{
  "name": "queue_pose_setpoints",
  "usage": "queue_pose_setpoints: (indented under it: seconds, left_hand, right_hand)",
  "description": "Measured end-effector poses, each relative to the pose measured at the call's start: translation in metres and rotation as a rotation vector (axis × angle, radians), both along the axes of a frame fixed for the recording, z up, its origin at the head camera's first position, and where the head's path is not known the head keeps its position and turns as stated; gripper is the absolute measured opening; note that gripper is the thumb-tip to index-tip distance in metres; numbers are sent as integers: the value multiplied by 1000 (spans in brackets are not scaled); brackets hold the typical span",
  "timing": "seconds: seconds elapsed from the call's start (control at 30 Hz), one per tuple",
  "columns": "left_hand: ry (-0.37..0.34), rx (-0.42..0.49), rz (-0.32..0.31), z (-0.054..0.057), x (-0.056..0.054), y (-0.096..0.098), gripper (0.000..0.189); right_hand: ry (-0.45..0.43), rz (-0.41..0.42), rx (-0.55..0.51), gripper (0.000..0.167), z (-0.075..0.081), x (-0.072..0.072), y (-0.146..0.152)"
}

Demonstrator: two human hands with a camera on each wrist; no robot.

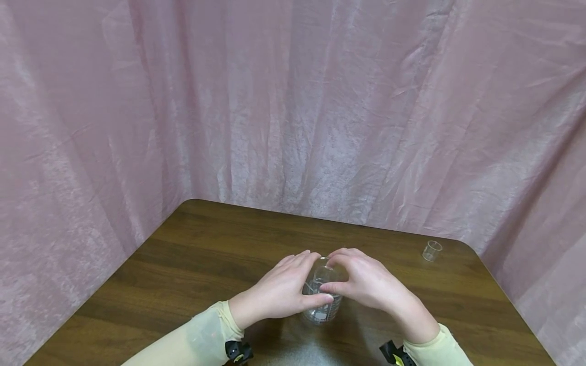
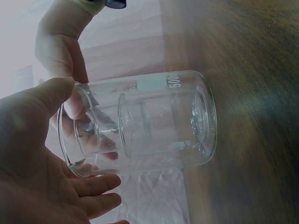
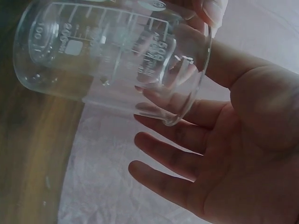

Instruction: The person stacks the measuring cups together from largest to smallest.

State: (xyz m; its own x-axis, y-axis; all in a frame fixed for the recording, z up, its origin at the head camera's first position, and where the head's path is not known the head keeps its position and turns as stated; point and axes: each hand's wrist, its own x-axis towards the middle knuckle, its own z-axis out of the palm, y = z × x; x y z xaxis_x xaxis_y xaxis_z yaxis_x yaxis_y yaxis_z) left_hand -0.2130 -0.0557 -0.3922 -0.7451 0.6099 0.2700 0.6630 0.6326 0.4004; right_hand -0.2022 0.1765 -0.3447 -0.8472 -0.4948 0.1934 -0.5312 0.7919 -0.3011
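Observation:
A large clear glass beaker (image 1: 320, 307) with white markings stands upright on the table, its side reading 500 in the left wrist view. Smaller glass beakers (image 2: 133, 123) show through its wall, nested inside. My left hand (image 1: 288, 287) holds the large beaker around its mouth, thumb on the near side of the rim and fingers on the far side. Opposite, my right hand (image 1: 368, 279) curls thumb and fingers at the mouth, pinching a small beaker (image 2: 86, 135) there. Overlapping glass hides exactly where the right fingertips touch. Other right fingers (image 3: 163, 154) extend past the rim.
Another small clear glass beaker (image 1: 432, 251) stands near the table's back right corner. The brown wooden table (image 1: 206, 244) has rounded back corners. Pink curtains (image 1: 293, 112) hang close behind its back and side edges.

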Motion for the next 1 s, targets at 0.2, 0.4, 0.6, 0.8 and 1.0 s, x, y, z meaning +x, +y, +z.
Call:
queue_pose_setpoints:
  seconds: [0.2, 0.4, 0.6, 0.8, 1.0]
  left_hand:
    - [0, -10, -1, 2, 1, 0, 82]
    - [1, -11, 4, 0, -1, 0, 86]
    - [-1, -14, 3, -2, -2, 0, 86]
    - [-7, -19, 6, -2, -2, 1, 84]
    - [14, -5, -6, -2, -4, 2, 78]
  right_hand:
    - [-18, 34, 81, 38, 10, -4, -5]
    - [-27, 46, 138, 39, 13, -8, -9]
    - [-35, 56, 182, 39, 13, -12, -13]
    - [-45, 71, 209, 37, 13, -16, -16]
    - [-34, 98, 233, 33, 11, -19, -17]
